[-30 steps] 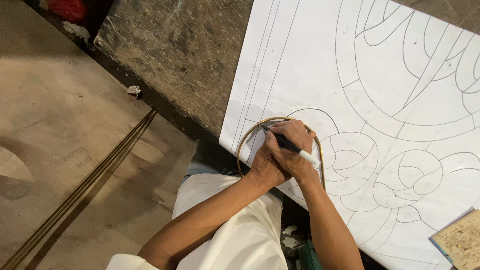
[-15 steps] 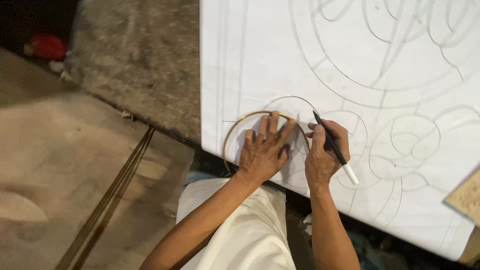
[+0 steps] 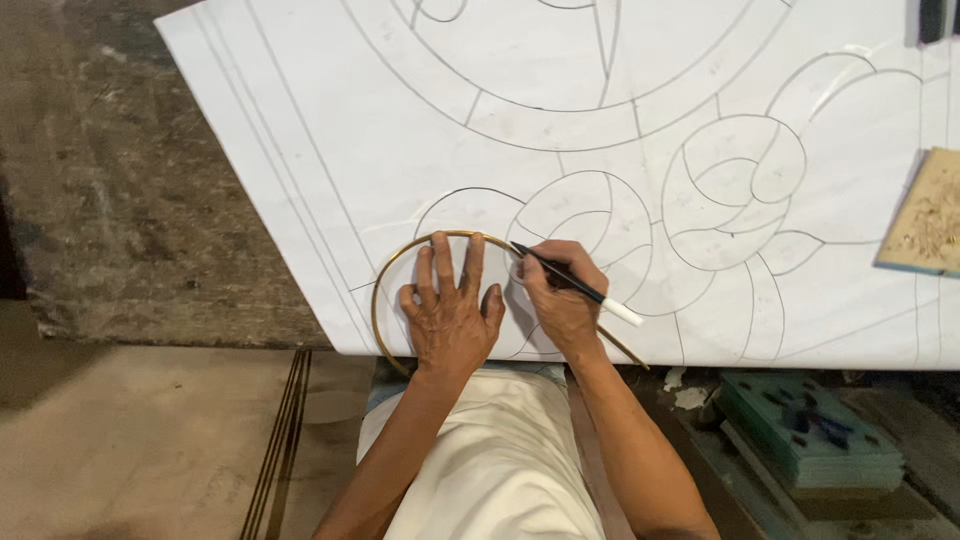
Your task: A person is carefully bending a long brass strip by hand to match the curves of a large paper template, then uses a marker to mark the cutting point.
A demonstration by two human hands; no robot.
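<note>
A large white sheet (image 3: 600, 150) with drawn curved line patterns lies on a rough stone table (image 3: 120, 200). My left hand (image 3: 450, 318) presses flat, fingers spread, on the sheet inside a bent brass strip (image 3: 385, 275) that arcs around it. My right hand (image 3: 562, 295) holds a black pen with a white end (image 3: 580, 287), its tip touching the sheet at the top of the brass arc, beside my left fingertips.
A small board with a light crumbly surface (image 3: 925, 215) lies on the sheet at the right edge. A green block (image 3: 810, 430) sits on the floor lower right. Thin rods (image 3: 280, 440) lie on the concrete floor lower left. My white garment (image 3: 500, 470) fills the bottom centre.
The view has shifted, so the sheet now fills the upper frame. My left hand stays flat inside the brass arc; my right hand with the pen has moved closer to the arc's top.
</note>
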